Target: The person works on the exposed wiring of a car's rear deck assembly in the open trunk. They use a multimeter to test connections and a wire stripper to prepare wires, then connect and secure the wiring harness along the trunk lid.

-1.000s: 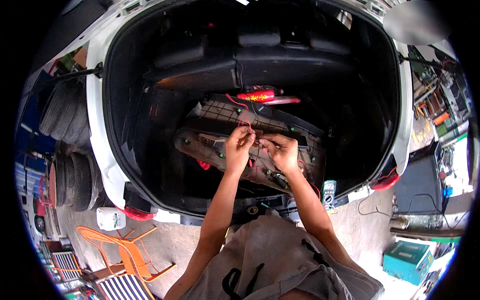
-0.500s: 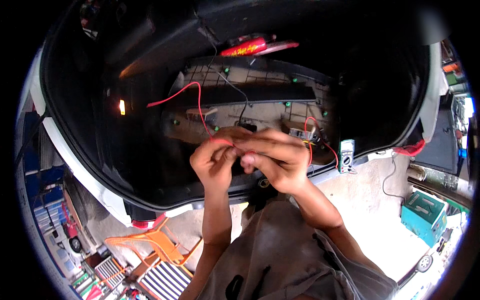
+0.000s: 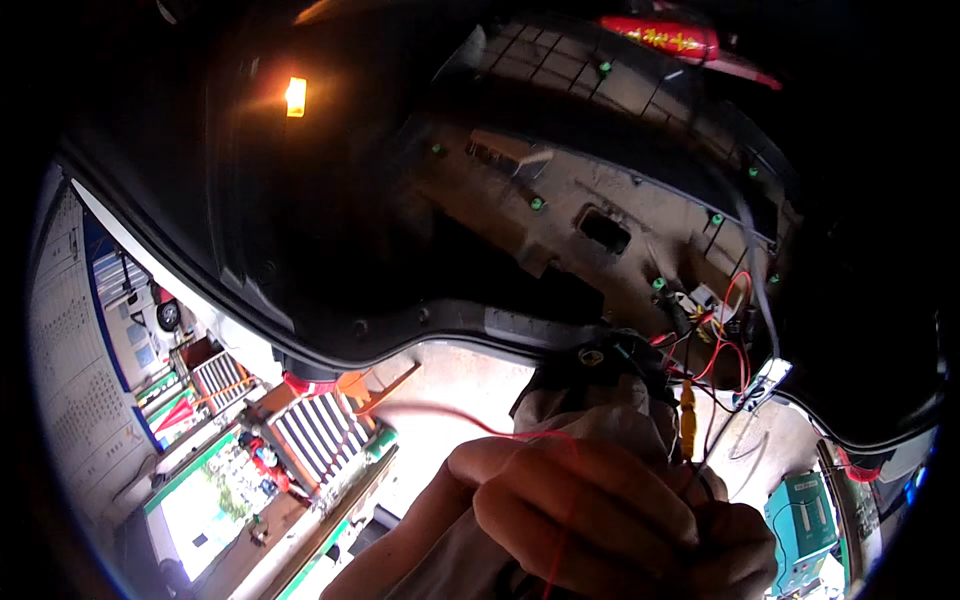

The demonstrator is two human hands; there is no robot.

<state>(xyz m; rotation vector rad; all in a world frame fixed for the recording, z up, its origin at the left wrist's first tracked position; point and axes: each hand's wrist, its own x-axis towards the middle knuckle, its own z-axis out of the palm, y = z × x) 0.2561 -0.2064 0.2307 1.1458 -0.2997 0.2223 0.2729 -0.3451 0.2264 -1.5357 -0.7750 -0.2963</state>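
Close in front of me, my left hand (image 3: 585, 505) is closed, with its fingers curled together. A thin red wire (image 3: 520, 436) runs in from the left and hangs down across the fingers; their tips, which seem to pinch it, are hidden. My right hand (image 3: 735, 550) presses against the left one, dark and curled closed, and what it grips cannot be seen. Above the hands stands a yellow clip-like piece (image 3: 688, 420). Red leads (image 3: 742, 350) loop beside a small wiring connector (image 3: 703, 298) and the meter (image 3: 768, 382) on the sill.
The open car boot holds a dusty trim panel (image 3: 560, 215) with green clips (image 3: 537, 204) and a red packet (image 3: 660, 38). A small lamp (image 3: 296, 97) glows at left. A teal box (image 3: 803, 530) stands right; a striped chair (image 3: 318, 445) is lower left.
Both hands have come down toward me, out from over the boot, with the red wire trailing left. My view has swung, so the boot sits higher and tilted.
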